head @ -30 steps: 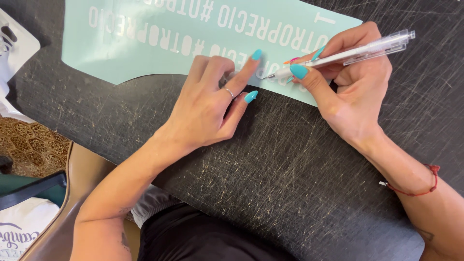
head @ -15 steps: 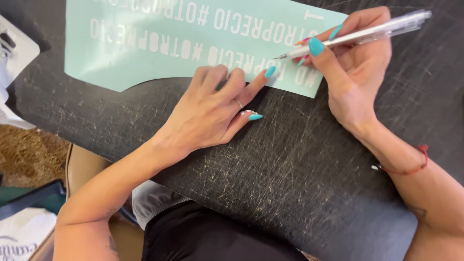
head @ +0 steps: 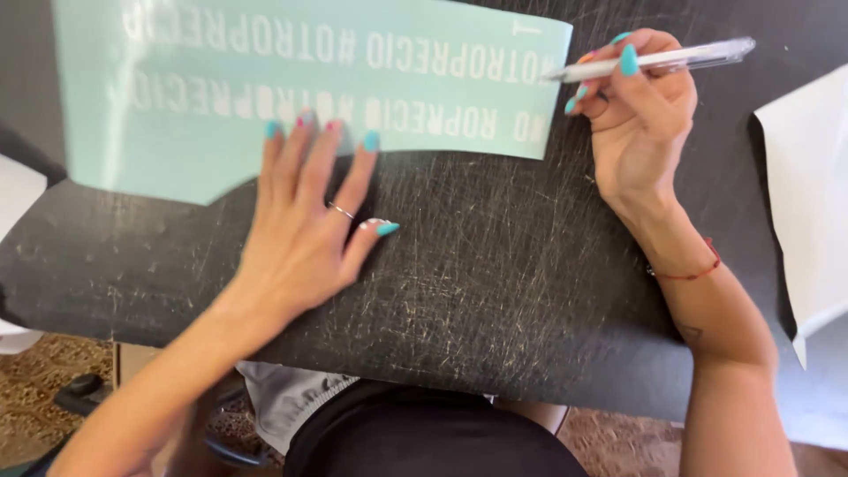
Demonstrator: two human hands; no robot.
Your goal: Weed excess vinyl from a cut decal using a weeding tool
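Left hand [head: 305, 225] spread flat, fingertips on mint vinyl sheet [head: 265, 79], right hand [head: 638, 115] beside its edge gripping clear pen [head: 654, 60], over scratched black board [head: 459, 265]

The left hand [head: 305, 230] lay flat on the scratched black worktop [head: 495, 291], fingertips touching the lower edge of a pale teal sheet [head: 265, 97] with white lettering. The right hand [head: 640, 115] held a clear pen [head: 654, 60] beside the sheet's right end.

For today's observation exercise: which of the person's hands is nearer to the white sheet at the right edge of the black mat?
Right. The right hand, holding a pen, is beside the white sheet but apart from it; the left hand lies flat far across the mat.
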